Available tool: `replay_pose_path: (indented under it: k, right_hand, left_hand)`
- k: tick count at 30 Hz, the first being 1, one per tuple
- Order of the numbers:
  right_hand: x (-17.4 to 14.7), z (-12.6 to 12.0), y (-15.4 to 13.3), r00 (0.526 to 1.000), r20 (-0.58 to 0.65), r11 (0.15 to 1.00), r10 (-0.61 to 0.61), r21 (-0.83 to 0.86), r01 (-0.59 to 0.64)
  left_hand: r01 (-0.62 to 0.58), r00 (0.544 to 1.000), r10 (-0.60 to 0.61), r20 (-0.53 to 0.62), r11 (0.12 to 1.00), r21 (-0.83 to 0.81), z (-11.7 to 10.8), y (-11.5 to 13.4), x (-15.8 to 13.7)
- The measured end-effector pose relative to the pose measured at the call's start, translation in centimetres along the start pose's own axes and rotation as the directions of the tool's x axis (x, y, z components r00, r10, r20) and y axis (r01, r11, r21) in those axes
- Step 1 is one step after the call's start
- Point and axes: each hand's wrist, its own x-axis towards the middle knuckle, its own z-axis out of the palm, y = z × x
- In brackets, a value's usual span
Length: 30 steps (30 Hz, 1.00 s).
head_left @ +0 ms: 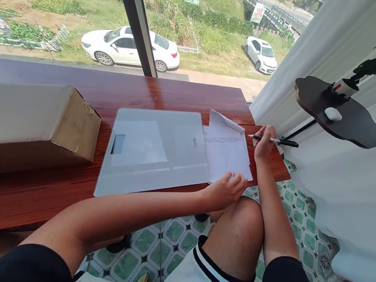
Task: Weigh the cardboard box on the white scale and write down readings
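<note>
A black pen (288, 143) lies nearly level in my right hand (264, 144), its thin end pointing left. That hand is closed around it, just off the upper right side of an open notepad (226, 152). A row of small dark marks crosses the white page, and the top sheet is folded back and curls. My left hand (226, 190) rests at the notepad's lower edge with loosely bent, slightly parted fingers; its underside is hidden. Left of the notepad lies a closed silver laptop (158, 153), its lid partly reflecting light, close to my left forearm.
The reddish-brown wooden table (180, 95) ends just beyond my right hand. A large cardboard box (73, 124) stands at the left. On the right, a dark wavy-edged shelf (360, 124) bears a potted plant (347, 87) and a white stone-like object (333, 114), before a white curtain (353, 194).
</note>
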Motion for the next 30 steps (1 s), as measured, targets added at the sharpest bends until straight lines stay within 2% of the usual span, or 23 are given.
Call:
replay_pose_path:
  k: [3,6,9,16,20,30]
  right_hand:
    - [-0.3,0.2,-0.3,0.987,0.068,0.97,0.145,0.189,-0.155]
    - [-0.5,0.5,-0.4,0.987,0.118,0.965,0.112,0.222,-0.136]
    - [-0.5,0.7,-0.4,0.991,0.11,0.963,0.08,0.248,-0.105]
    - [-0.4,0.9,0.0,0.98,0.171,0.962,0.099,0.234,-0.138]
    - [-0.4,1.1,0.1,0.979,0.163,0.967,0.119,0.204,-0.151]
    - [-0.4,0.9,0.0,0.978,0.193,0.978,0.083,0.174,-0.118]
  left_hand:
    - [0.009,0.999,-0.01,-0.04,1.0,-0.009,0.3,0.0,0.0]
    - [0.01,0.996,-0.012,-0.084,1.0,-0.026,0.5,0.0,0.1]
    - [0.013,0.995,-0.016,-0.098,0.999,-0.033,0.7,0.1,0.1]
    - [0.011,0.997,-0.014,-0.082,0.999,-0.041,0.9,0.2,0.2]
    - [-0.016,0.998,0.013,-0.063,0.998,-0.054,0.8,0.0,0.3]
    - [-0.007,0.998,0.002,-0.067,0.997,-0.07,0.9,0.0,0.3]
